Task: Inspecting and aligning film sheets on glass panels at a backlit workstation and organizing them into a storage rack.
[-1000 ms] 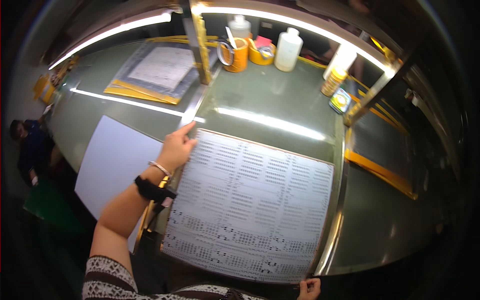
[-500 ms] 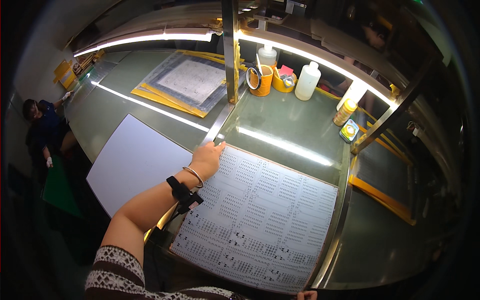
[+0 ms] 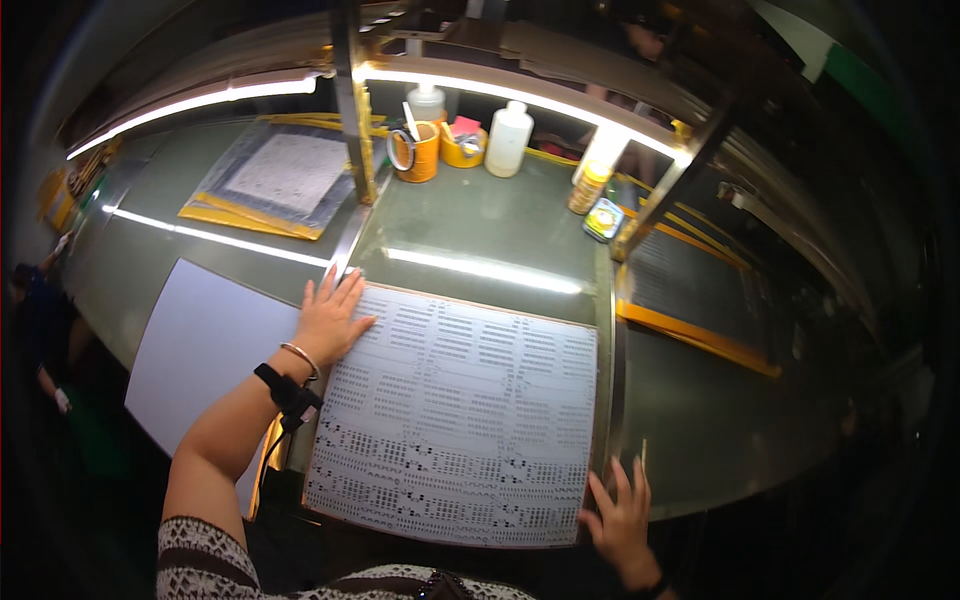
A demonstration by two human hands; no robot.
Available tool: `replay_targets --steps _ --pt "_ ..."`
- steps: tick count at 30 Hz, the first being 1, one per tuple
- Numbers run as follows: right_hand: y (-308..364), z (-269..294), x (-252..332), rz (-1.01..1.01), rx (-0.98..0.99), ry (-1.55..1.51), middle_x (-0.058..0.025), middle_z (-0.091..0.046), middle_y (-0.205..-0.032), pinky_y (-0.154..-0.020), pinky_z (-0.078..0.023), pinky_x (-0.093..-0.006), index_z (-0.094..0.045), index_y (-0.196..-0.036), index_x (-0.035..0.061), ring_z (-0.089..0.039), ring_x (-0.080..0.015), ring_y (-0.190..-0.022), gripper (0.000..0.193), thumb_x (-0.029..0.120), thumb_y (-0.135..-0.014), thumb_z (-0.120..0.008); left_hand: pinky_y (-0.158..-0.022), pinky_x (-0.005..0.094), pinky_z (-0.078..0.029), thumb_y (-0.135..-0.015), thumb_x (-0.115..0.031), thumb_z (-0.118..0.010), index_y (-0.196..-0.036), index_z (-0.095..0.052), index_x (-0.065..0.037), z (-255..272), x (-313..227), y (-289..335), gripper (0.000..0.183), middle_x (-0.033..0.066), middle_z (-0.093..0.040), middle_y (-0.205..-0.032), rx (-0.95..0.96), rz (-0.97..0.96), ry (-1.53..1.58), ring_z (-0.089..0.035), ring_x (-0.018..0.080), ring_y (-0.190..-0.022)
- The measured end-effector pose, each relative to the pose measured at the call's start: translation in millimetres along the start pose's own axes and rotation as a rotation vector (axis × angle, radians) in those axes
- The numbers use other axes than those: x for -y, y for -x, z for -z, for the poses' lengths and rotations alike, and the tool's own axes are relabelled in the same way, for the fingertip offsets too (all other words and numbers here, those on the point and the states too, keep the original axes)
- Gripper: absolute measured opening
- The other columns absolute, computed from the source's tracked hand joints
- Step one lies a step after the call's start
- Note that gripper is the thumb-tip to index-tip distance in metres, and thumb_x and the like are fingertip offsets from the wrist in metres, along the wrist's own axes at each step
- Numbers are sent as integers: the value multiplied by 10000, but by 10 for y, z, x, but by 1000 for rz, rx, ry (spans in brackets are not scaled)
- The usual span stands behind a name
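A large white circuit-board panel (image 3: 470,400) with rows of small dark marks and copper-coloured edges lies flat in front of me. My left hand (image 3: 335,318) is spread at its far left corner, fingers stretched over the corner and the metal strip beside it. By the panel's near right edge is my right hand (image 3: 622,512), fingers apart and holding nothing; its thumb side is close to the edge, and whether it touches I cannot tell. A plain white sheet (image 3: 205,350) lies to the left, partly behind my left forearm.
Across the back stand a squeeze bottle (image 3: 508,140), an orange cup (image 3: 418,152), a tape roll (image 3: 400,150) and a yellow canister (image 3: 588,187). Framed screens with yellow edges lie at left (image 3: 290,165) and right (image 3: 690,290). Metal posts (image 3: 350,120) rise from the table. Another person (image 3: 45,320) is far left.
My left hand has gone from fingers bunched at the panel's corner to spread flat. My right hand has come up from the lower edge and opened beside the panel. The view has shifted right.
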State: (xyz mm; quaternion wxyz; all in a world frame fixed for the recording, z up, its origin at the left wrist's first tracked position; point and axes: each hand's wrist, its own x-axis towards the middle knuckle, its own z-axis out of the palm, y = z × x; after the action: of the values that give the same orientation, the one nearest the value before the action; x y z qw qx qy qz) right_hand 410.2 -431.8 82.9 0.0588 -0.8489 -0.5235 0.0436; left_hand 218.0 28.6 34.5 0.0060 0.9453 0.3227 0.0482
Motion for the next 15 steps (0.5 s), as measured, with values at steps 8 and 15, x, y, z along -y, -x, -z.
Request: replay_targets --steps 8,15 --pt "-1675 -236 -663 224 -94 13 -136 -377 -1381 -1036 -286 -466 -441 -1298 54 -315 -380 -1276 588 303 -799 -626 -1078 562 -135 -888 -480 -459 -1353 -391 -85 -37 -15 -4 614 37 -290 -1464 21 13 47 -121 256 -1392" --pt "-2097 -299 -635 145 -81 205 -125 -381 -1386 -1029 -283 -488 -406 -1333 71 -336 -345 -1276 577 354 -853 -555 -1073 569 -140 -887 -469 -463 -1338 -406 -58 -106 25 44 612 51 -313 -1452 -61 -41 3 -149 260 -1387"
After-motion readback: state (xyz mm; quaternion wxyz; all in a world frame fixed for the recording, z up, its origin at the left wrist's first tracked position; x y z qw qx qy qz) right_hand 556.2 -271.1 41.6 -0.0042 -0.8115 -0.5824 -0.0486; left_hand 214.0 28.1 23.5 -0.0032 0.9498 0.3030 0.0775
